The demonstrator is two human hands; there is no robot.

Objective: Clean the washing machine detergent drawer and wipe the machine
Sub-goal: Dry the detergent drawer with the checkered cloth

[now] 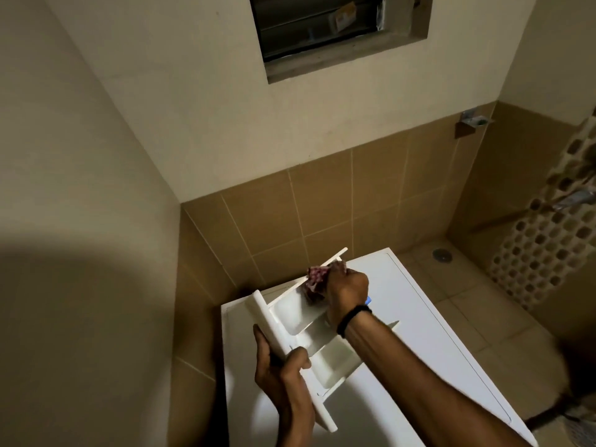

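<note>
The white detergent drawer (pixel 301 321) is held between the two hands, tilted, over the top of the white washing machine (pixel 406 298); whether its far end touches the machine cannot be told. The left hand (pixel 280 372) grips the drawer's long front panel at the near end, thumb curled over the panel's inner face and fingers wrapped behind it. The right hand (pixel 346 287) reaches across the open compartments to the drawer's far end, where its fingers are closed round a bunched red-and-white patterned cloth (pixel 314 279) pressed against the drawer's side wall and into the farthest compartment. A black wristband (pixel 353 319) sits on the right wrist, and a small blue part (pixel 368 299) shows just beside it, too hidden to identify. The two compartments nearer the left hand lie open and look pale and bare. Beyond the right hand rises a wall of brown tiles (pixel 322 204), cream plaster above it, with a dark recessed window (pixel 322 27) higher up. To the right of the right hand, on the tiled floor, is a round drain (pixel 442 254), and farther right a honeycomb-patterned surface (pixel 548 246).
</note>
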